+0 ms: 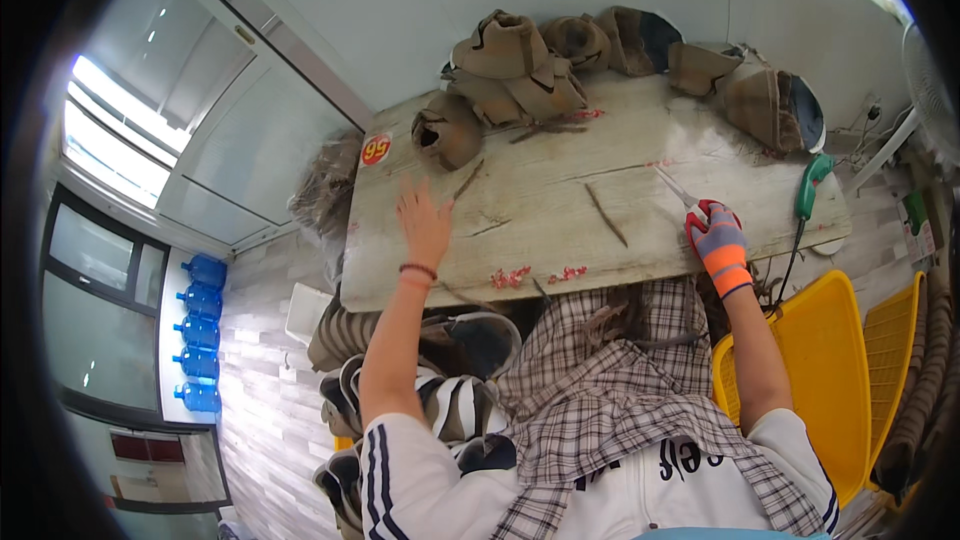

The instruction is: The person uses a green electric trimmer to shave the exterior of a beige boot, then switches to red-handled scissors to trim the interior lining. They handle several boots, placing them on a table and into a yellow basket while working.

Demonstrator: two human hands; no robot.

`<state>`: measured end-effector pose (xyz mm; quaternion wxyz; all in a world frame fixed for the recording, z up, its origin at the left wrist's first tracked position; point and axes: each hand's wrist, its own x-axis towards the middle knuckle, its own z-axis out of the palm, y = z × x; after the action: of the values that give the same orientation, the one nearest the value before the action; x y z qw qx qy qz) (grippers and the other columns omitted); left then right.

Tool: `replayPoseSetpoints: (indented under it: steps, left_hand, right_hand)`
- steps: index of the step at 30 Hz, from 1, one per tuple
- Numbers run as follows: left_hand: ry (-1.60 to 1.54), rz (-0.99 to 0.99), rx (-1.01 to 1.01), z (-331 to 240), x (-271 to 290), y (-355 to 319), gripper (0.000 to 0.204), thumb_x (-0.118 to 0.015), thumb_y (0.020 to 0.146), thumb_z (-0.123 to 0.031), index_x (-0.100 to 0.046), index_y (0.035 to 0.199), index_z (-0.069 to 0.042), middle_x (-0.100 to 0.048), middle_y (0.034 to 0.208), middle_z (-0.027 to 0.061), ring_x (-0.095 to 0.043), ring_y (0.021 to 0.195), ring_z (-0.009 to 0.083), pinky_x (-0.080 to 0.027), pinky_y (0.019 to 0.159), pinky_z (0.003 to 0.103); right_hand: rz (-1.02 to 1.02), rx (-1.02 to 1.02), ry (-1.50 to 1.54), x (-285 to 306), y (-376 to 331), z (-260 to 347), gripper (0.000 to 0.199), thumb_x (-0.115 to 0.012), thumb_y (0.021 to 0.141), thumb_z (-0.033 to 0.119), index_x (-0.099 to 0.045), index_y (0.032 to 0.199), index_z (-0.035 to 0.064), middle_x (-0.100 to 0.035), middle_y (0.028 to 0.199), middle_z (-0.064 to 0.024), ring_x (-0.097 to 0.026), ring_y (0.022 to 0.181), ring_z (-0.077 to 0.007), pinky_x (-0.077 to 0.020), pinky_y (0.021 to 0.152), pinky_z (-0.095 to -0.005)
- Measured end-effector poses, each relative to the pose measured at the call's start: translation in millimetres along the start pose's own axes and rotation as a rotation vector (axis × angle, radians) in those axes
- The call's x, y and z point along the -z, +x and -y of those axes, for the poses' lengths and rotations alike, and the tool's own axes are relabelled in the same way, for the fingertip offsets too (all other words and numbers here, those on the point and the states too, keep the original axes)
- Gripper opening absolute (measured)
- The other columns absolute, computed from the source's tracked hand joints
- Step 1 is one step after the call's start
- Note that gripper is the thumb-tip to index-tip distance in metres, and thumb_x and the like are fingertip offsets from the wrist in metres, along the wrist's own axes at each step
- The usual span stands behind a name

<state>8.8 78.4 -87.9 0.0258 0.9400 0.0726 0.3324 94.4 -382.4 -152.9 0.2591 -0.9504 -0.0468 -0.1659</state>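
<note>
Left hand (424, 225) flat on table (560, 210); gloved right hand (716, 240) grips scissors (676, 188)

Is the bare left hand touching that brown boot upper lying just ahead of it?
Apart. The head view shows the left hand spread over the wooden board, with bare board between its fingertips and the brown boot upper.

The pale grey weathered wooden bench (590, 190) carries tan-brown suede boot uppers (520, 65). The right hand (717, 245) wears a grey, orange and red glove. A brown-and-white checked cloth (610, 390) lies beside bright yellow plastic baskets (830, 380).
</note>
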Motion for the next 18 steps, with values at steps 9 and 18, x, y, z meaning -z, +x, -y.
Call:
replayPoseSetpoints:
  steps: [9,18]
  left_hand:
    - [-0.098,0.119,0.369,3.6,-58.5,65.3,0.046,-0.062,0.079,-0.042,-0.065,0.102,-0.002,-0.05,0.112,0.0279,-0.05,0.101,0.0425,-0.041,0.087,0.046]
    - [-0.387,0.358,0.015,-133.5,51.4,-79.6,0.032,-0.062,0.082,-0.027,-0.053,0.084,0.003,-0.048,0.11,0.0285,-0.048,0.099,0.0434,-0.041,0.084,0.045]
  right_hand:
    - [-0.211,-0.149,0.263,-37.0,3.1,-22.0,0.033,-0.069,0.078,0.024,-0.059,0.104,0.0071,-0.062,0.092,-0.0123,-0.059,0.076,-0.0276,-0.0482,0.069,-0.0364]
    - [-0.303,-0.109,0.178,-33.0,3.2,-19.9,0.038,-0.067,0.078,0.029,-0.058,0.106,0.0057,-0.061,0.091,-0.0127,-0.059,0.08,-0.0286,-0.0477,0.072,-0.0364]
